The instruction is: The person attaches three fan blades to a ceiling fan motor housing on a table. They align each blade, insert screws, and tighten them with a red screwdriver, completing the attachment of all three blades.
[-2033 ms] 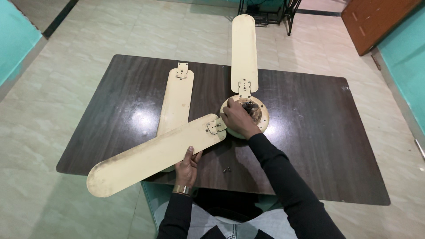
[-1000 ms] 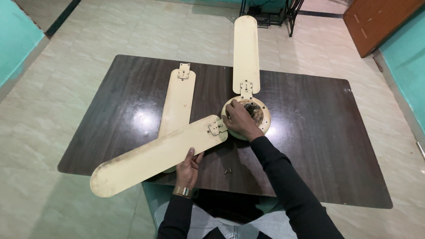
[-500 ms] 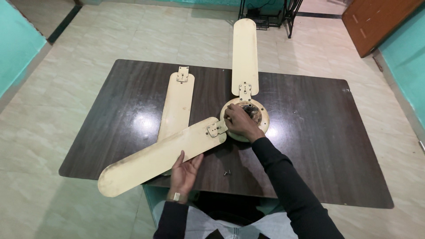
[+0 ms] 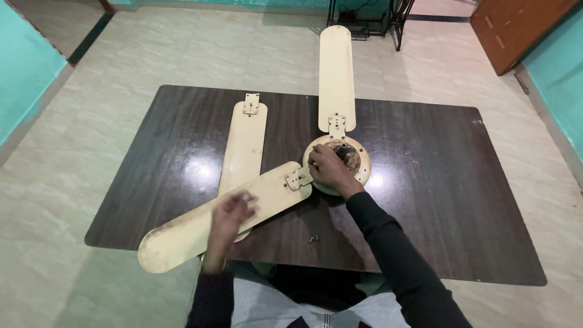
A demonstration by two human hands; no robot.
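Looking down from the head cam, I see my right hand point(image 4: 327, 171) resting on the round cream fan motor hub point(image 4: 337, 164), near the middle of the dark wood-grain table point(image 4: 437, 182). Fingers are curled and bunched on the hub's left side, tips pressed to the metal; can't tell if they pinch a screw or just the housing.

My left hand point(image 4: 228, 220) is blurred, over the near blade point(image 4: 225, 222), the cream one running from the hub twd the table's front-left corner w/ its rounded tip past the edge. Fingers look loosely bent, slightly apart; too smeared to say if they touch the blade or hover just above.

Far blade point(image 4: 336, 76) runs straight away from me, its metal bracket point(image 4: 337, 125) meeting the hub's far rim, its tip past the table's back edge. Near blade's bracket point(image 4: 296, 180) sits against the hub's left rim, just beside my right hand.

Loose blade point(image 4: 244, 146) lies flat left of the hub, not joined to it, bracket end pointing away from me, near end tucked under the near blade.

Small screws point(image 4: 313, 239) lie on the table near the front edge, btwn my forearms.

No packages, labels or signs I can make out. Brown wooden door point(image 4: 516, 30) top right, teal walls both sides, black metal stand point(image 4: 370, 18) on the pale tiled floor beyond.
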